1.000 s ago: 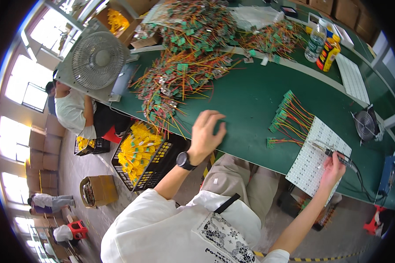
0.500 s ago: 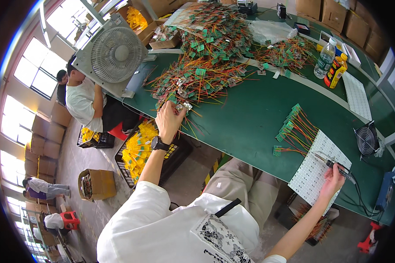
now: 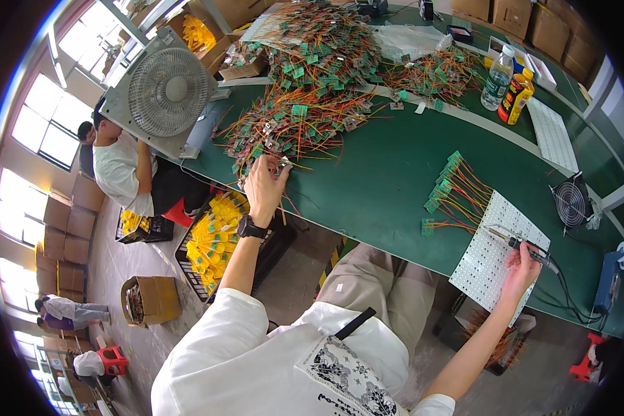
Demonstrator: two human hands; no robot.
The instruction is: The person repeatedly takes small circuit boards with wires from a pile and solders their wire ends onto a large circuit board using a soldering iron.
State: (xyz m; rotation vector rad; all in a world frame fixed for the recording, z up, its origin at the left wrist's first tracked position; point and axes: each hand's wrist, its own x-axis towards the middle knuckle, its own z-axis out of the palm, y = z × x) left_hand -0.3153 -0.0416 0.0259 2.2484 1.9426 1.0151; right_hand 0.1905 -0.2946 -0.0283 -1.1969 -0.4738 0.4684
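Observation:
My left hand, a black watch on its wrist, reaches to the near edge of a pile of small wired circuit boards. Its thumb and fingers are closed on a small circuit board, partly hidden by the fingertips. In my right hand is a soldering iron, gripped like a pen, its tip pointing left over a white perforated board. A row of green circuit boards with red and yellow wires lies against that board's left edge.
A fan stands at the table's left edge, near a seated person. A water bottle and a yellow bottle stand far right. A small black fan and blue soldering station sit right. A crate of yellow parts is below.
The whole view has shifted slightly. My left hand has moved a little right and farther along the pile's edge. My right hand holds the soldering iron at the same spot over the white board.

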